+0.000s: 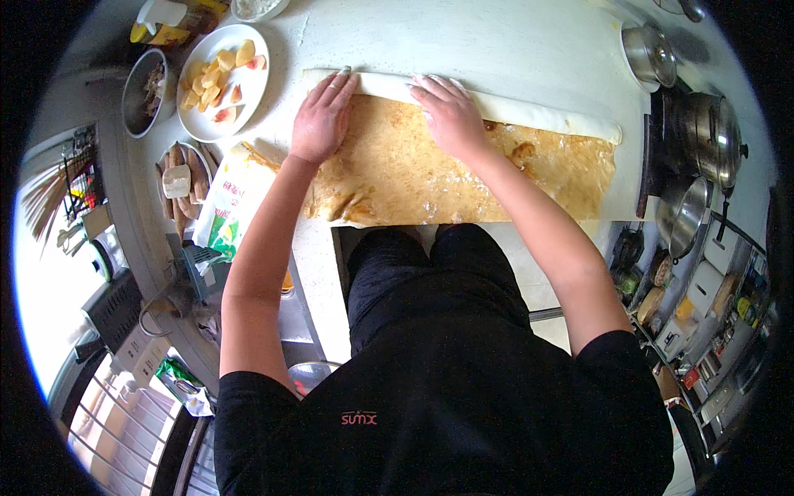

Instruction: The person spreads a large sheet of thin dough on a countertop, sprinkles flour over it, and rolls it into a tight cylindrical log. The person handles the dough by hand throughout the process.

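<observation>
A wide sheet of dough (397,164) lies before me, its upper face coated with a brown, oily-looking layer and flecked with white flour. Along its far side the dough is turned over into a long pale roll (546,113). My left hand (324,118) lies over the roll near its left end, fingers extended across it. Further right, my right hand (451,115) rests on the same roll with its fingers somewhat spread. Flour whitens the fingertips of both hands. Neither hand visibly grips the dough, and the undersides of the fingers are hidden.
A white plate (251,115) of cut yellow pieces stands at the left, beside a metal bowl (127,102). Nearer are a plate of long brown roots and a printed plastic bag (217,211). Pots (713,139) line the right. The dough reaches the counter's front edge.
</observation>
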Demonstrator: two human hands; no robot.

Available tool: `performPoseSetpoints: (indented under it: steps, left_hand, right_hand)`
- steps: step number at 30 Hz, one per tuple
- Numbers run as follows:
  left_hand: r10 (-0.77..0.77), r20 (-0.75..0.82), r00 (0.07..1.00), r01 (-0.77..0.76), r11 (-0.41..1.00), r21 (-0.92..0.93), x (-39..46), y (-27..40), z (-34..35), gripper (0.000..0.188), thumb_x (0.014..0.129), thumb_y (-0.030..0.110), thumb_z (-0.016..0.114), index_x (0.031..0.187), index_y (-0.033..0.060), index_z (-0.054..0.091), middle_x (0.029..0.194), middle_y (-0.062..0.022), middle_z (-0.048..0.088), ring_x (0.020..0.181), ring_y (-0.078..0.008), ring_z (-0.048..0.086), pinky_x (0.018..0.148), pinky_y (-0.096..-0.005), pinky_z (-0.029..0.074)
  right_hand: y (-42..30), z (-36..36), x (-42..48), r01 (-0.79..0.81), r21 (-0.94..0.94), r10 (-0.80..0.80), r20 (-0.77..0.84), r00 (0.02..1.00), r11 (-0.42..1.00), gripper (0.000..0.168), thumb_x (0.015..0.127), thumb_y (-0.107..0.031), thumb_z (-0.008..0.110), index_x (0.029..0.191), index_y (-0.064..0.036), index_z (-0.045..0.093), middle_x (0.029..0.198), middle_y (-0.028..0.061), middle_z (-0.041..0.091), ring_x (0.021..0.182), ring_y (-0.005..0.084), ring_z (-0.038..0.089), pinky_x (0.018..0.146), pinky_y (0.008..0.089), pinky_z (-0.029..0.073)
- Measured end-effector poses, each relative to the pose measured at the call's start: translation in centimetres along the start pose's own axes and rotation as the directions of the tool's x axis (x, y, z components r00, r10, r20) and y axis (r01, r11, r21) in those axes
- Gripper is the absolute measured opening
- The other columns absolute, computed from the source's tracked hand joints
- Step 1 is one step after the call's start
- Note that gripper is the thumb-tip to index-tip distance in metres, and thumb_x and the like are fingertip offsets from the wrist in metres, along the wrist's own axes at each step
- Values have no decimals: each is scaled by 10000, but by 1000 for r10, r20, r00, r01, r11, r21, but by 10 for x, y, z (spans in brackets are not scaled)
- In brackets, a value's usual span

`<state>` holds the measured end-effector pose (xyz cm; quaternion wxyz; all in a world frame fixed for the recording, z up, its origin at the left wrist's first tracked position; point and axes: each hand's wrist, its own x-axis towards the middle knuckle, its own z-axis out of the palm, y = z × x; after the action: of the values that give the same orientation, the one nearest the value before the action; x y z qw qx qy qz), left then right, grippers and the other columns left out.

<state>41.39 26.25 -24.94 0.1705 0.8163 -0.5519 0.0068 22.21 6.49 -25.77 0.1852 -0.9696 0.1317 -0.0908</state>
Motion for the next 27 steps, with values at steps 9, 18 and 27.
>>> performPoseSetpoints:
  steps: [9,18,27]
  left_hand:
    - [126,155,980,-97,978,-183,50,-52,-10,474,982,194,588,1455,210,583,1524,-89,539,1416,-328,475,1187,-440,396]
    - [211,301,930,-174,974,-146,59,-54,-31,234,912,50,608,1127,110,680,1176,-73,687,1097,-310,655,929,-429,558]
    - [154,149,977,-140,985,-98,-17,-20,-35,320,821,79,665,1138,115,646,1170,-67,642,1092,-300,624,951,-417,526]
  right_hand:
    - [-3,-45,43,-289,42,262,312,913,956,421,938,-172,721,1346,-96,650,1264,96,686,1121,274,667,999,410,540]
    - [-15,-47,42,-145,26,135,233,963,989,308,830,-75,787,1123,-74,694,1077,83,659,1044,262,647,922,388,550]
    - [-17,-23,-20,145,-14,-146,-126,981,989,133,876,-130,730,1009,-126,723,983,-3,625,957,201,590,868,344,523]
